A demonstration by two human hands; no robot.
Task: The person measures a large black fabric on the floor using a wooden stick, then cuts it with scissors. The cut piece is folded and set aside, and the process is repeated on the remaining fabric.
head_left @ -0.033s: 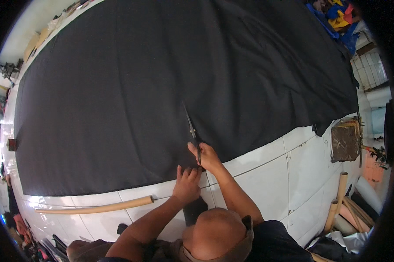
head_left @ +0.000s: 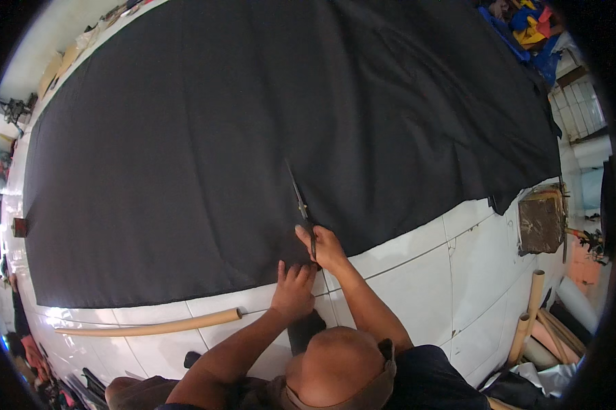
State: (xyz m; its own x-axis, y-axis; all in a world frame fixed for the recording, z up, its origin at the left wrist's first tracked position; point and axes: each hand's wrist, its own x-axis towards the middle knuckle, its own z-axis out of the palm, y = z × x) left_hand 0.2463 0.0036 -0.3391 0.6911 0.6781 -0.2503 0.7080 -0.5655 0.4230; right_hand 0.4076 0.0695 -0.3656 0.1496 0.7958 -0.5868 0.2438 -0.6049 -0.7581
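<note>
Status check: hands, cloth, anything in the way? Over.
Right hand holding scissors over black cloth. Left hand at its near edge. Cloth spread wide, creased toward right. Cardboard tube on white tiles at left, away from scissors.

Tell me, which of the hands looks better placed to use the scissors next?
Likely the right hand: it holds the scissors, blades pointing away over the black cloth. The left hand rests at the cloth's near edge.

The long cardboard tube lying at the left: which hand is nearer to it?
Left. The left hand, at the edge of the black cloth, is beyond the right end of the tube; the right hand, holding the scissors, is farther right in view.
</note>
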